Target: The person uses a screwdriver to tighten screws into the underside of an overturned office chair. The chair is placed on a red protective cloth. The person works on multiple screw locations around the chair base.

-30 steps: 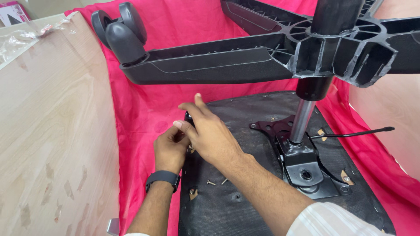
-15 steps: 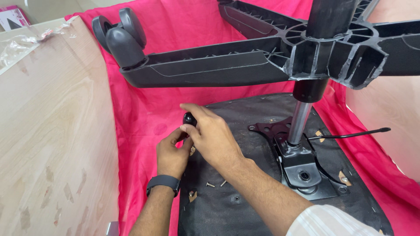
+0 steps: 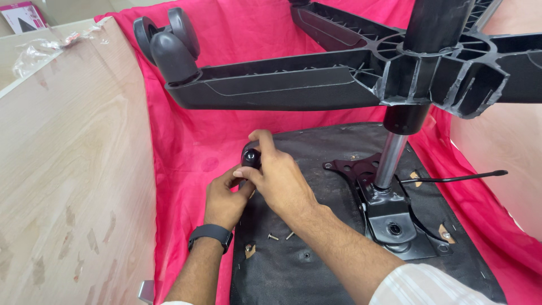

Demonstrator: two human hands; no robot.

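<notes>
An office chair lies upside down on a red cloth [image 3: 186,141]. Its black seat underside [image 3: 316,254] faces up, with the metal mechanism plate [image 3: 389,217] and the chrome gas cylinder [image 3: 388,161] rising to the black star base [image 3: 339,79]. Both my hands meet at the seat's left front edge. My right hand [image 3: 276,175] grips a small black rounded knob [image 3: 251,157] from above. My left hand [image 3: 226,197], with a dark wristband, holds beneath the same knob. Two loose screws [image 3: 280,236] lie on the seat just below my hands.
A black caster wheel [image 3: 169,42] sits on the base arm's end at upper left. A thin black lever [image 3: 457,178] sticks out right from the mechanism. Light wooden panels [image 3: 68,181] stand on the left and far right. A pink box [image 3: 22,16] lies at top left.
My hands have lifted the black knob slightly upward, and it now shows more clearly between my fingers. The camera has shifted a little; the chair has not moved.
</notes>
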